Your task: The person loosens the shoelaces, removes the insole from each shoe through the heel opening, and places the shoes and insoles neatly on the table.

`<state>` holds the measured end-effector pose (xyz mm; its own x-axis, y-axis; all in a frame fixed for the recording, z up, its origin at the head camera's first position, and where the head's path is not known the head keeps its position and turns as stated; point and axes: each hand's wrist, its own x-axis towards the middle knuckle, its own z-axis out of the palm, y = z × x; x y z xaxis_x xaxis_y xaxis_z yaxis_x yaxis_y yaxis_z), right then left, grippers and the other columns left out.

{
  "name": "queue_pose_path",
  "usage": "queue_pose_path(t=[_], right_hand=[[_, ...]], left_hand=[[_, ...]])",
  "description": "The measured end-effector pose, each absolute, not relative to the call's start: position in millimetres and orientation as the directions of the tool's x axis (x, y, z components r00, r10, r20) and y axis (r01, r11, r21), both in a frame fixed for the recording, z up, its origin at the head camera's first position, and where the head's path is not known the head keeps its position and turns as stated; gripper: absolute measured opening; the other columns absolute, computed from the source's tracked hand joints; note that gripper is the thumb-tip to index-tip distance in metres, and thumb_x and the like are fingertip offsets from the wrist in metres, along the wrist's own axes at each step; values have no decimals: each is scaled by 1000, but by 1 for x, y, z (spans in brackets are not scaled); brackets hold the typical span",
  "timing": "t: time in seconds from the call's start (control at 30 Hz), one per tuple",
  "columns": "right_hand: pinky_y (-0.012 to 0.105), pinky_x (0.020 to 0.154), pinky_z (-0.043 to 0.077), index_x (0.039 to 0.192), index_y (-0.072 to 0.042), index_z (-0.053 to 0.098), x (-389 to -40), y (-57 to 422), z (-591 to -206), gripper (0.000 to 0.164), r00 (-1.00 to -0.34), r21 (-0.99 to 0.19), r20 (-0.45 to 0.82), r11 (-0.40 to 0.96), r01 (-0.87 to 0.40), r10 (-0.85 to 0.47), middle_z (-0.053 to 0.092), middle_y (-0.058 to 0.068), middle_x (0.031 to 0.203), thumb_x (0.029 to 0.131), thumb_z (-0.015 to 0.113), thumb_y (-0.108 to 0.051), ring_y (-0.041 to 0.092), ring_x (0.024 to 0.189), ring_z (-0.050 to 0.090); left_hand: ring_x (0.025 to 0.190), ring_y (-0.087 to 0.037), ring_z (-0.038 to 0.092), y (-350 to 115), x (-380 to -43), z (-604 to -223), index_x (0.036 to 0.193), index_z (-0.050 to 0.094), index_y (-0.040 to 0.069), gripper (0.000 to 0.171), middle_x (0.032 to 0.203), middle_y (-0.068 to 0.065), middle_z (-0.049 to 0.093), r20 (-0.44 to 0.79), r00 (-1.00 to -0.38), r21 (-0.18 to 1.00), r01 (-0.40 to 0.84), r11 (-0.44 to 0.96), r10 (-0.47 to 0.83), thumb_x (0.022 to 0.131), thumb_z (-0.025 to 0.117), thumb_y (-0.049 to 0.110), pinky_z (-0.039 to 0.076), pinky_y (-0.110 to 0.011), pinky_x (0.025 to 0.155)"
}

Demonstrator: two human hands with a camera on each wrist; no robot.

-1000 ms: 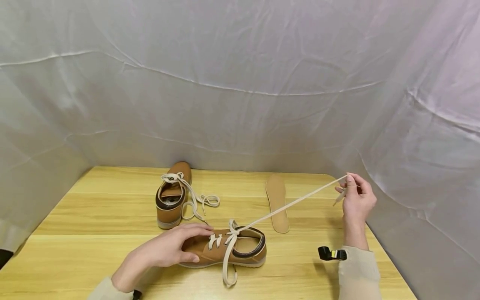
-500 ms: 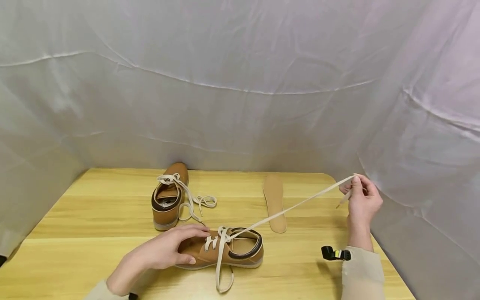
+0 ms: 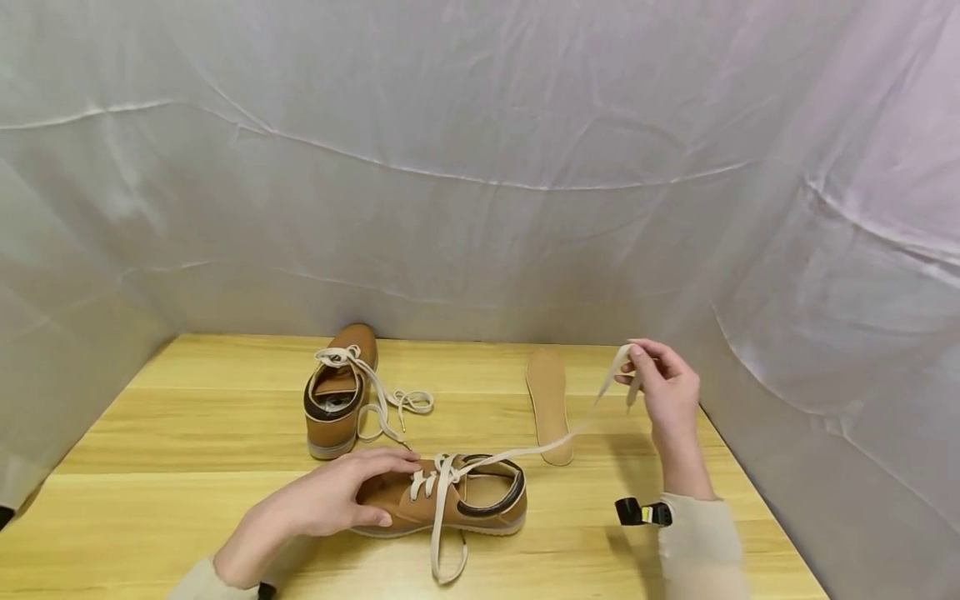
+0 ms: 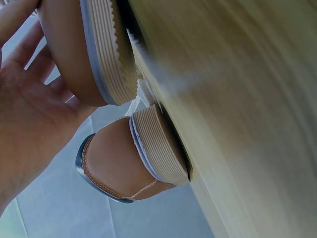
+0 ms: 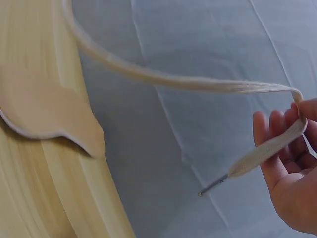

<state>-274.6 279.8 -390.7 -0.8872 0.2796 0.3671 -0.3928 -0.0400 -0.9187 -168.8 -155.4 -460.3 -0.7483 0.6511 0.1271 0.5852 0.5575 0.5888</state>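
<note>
A brown shoe (image 3: 491, 518) with a dark collar lies with its toe to the left at the front of the table. My left hand (image 3: 322, 500) holds it by the toe, thumb on the near side and fingers across the far side. To the right, my right hand (image 3: 671, 396) pinches a cream shoelace (image 5: 198, 85) near its end, raised above the table. From the fingers the lace sags back to the shoe's top eyelets. The short tail hangs below the pinch, tipped with a metal aglet (image 5: 213, 186). A loose lace (image 3: 437, 542) droops over the shoe's near side.
A second brown shoe (image 3: 335, 429), laces loose beside it, stands at the back left of the wooden table (image 3: 187, 433). A tan insole (image 3: 547, 392) lies behind the held shoe, partly crossed by the lace in the head view. Grey cloth (image 3: 450, 233) encloses the table behind and at the sides.
My right hand has moved left, toward the shoe, and the shoelace has gone from taut to slack. My left hand keeps its hold on the toe.
</note>
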Motion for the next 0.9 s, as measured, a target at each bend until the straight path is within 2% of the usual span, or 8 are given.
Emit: queue_pose_path(t=[0.2,0.37,0.47,0.67,0.9], right_hand=[[32,71,65,117,14,68,-272,243,-403,26,-926,-932,360,79,-353,115,69,4,88,100,68,-6,13,76,68],[33,78,64,117,10,70,-271,210,-423,23,-948,-936,315,147,-318,-49,72,15,103,100,68,-5,16,82,70],[30,78,63,115,6,72,-270,193,-436,20,-949,-931,288,198,-308,-125,72,20,105,100,68,-6,18,84,70],[25,76,58,111,-2,76,-266,174,-456,16,-944,-896,229,328,-299,-237,74,14,103,99,70,-10,19,89,69],[31,86,57,115,-6,77,-262,168,-461,21,-919,-853,176,411,-321,-353,75,6,114,100,70,-19,21,101,70]], left_hand=[[141,-28,50,-156,-169,-461,147,58,25,63,153,3,53,121,-752,592,578,561,648,89,83,22,44,-52,113],[140,-27,50,-155,-168,-460,147,59,24,63,153,2,54,127,-752,588,582,561,647,89,83,22,44,-53,113],[140,-28,50,-155,-168,-460,147,58,24,64,153,2,53,127,-753,586,582,564,646,88,83,21,43,-54,113],[141,-28,50,-155,-168,-459,147,59,24,64,153,3,53,125,-753,590,580,562,646,88,83,21,43,-53,113],[140,-27,50,-155,-168,-460,147,59,25,63,152,2,54,125,-753,595,578,559,646,89,83,21,44,-52,113]])
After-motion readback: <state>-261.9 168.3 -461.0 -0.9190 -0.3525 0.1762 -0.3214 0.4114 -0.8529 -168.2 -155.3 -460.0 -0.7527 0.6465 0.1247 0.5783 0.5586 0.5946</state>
